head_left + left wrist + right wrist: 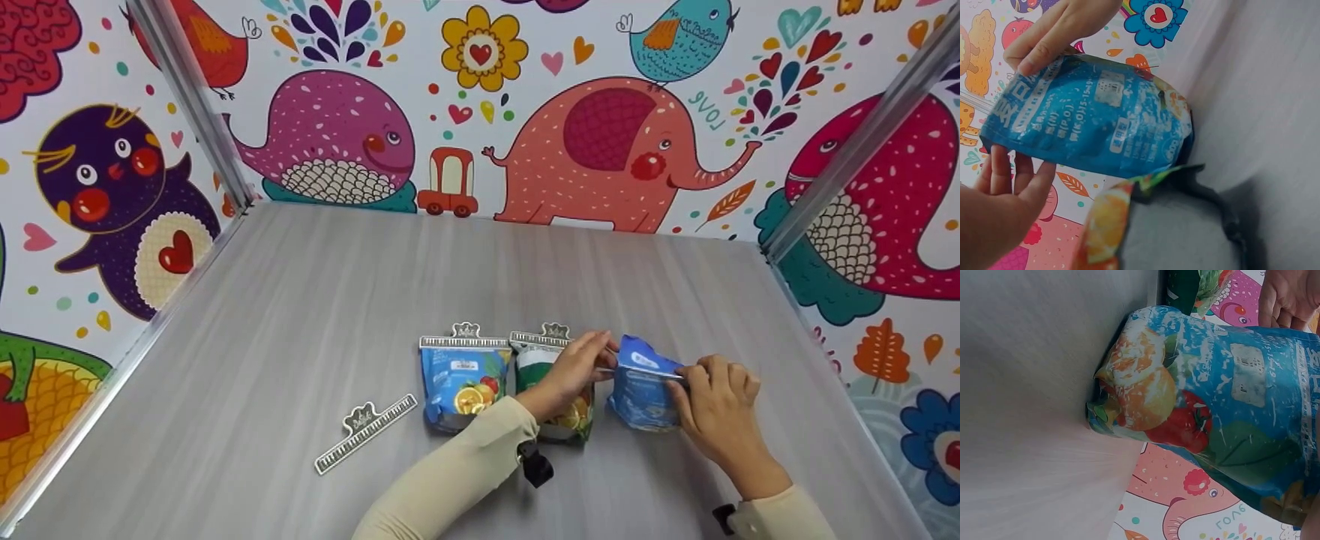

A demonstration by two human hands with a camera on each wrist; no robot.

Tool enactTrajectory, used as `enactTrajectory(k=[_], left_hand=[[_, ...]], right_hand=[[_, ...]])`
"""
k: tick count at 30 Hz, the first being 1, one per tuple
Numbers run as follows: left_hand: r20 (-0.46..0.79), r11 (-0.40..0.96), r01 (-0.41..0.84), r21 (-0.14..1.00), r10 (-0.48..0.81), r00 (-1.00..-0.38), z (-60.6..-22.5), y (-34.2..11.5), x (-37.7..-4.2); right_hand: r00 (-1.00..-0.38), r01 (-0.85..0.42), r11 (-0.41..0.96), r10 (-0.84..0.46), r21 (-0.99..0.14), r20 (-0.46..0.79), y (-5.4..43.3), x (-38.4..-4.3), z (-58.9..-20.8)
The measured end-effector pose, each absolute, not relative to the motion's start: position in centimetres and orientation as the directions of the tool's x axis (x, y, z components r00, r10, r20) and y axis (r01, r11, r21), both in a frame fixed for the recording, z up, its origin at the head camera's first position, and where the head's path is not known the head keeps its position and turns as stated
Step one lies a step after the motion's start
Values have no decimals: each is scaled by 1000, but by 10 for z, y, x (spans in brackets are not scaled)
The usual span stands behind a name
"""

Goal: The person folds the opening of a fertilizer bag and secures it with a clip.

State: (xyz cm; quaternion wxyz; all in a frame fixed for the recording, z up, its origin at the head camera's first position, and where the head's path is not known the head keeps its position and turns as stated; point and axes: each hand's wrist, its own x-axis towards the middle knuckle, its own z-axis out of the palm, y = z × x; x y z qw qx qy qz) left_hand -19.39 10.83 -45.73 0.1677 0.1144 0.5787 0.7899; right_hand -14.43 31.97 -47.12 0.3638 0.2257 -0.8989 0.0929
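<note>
A blue printed pouch (646, 401) with fruit and vegetable pictures stands on the table, its top part bent over. My right hand (720, 405) pinches its upper right edge, with the thumb (1041, 55) on the printed face in the left wrist view. At the opposite edge, the fingers of my left hand (571, 373) touch the pouch, loosely extended. Beneath that hand is a green and white pouch (534, 367), partly covered, with a long metal clip (541, 339) across its top. Another blue pouch (465, 382) beside it carries a similar clip (465, 341).
A loose long metal clip (365, 435) with a piano-key pattern lies left of the pouches on the grey wood-grain table (337, 300). Cartoon-printed walls (480, 112) enclose the back and sides, with metal posts (196, 112) at the corners.
</note>
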Motion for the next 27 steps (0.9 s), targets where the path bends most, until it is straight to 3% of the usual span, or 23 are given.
enactTrajectory(k=[19, 27], left_hand=[[-14, -253, -139, 957, 440, -898, -456, 103, -193], [48, -36, 38, 999, 357, -933, -445, 101, -192]], right_hand=[[-559, -493, 870, -316, 0, 767, 317, -150, -472], [-572, -485, 875, -312, -6, 759, 317, -152, -472]])
